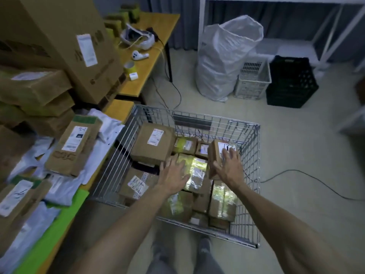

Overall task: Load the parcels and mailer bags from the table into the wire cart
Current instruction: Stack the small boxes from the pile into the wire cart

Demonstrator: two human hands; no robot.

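I am leaning over the wire cart [254, 155], both bare arms stretched down into it. My right hand [230, 165] lies flat against the labelled face of a small cardboard parcel [215, 153] that stands tilted near the cart's right wall, on top of other boxes. The fingers are spread and pressing, not curled round it. My left hand [174, 175] is open too, fingers splayed, hovering over or resting on a tape-wrapped parcel [197, 171] in the middle; I cannot tell if it touches.

The tilted parcel is the risk, I judge. It is propped by my palm alone, so if I lift away it may topple onto its neighbours or wedge against the wire. The load below is uneven, with gaps between boxes where small parcels could slip and jam.

To my left the table [126, 109] holds much more: a brown labelled box [73, 145] lying on white mailer bags [106, 131], more mailers below it, and a tall stack of cartons [49, 46] behind. That stack leans over the work and could slide if I pull carelessly from under it.

Beyond the cart stand a big white sack [225, 60], a white basket [253, 80] and a black crate [290, 82]. A cable [308, 177] trails on the floor right of the cart, which could snag its wheels.
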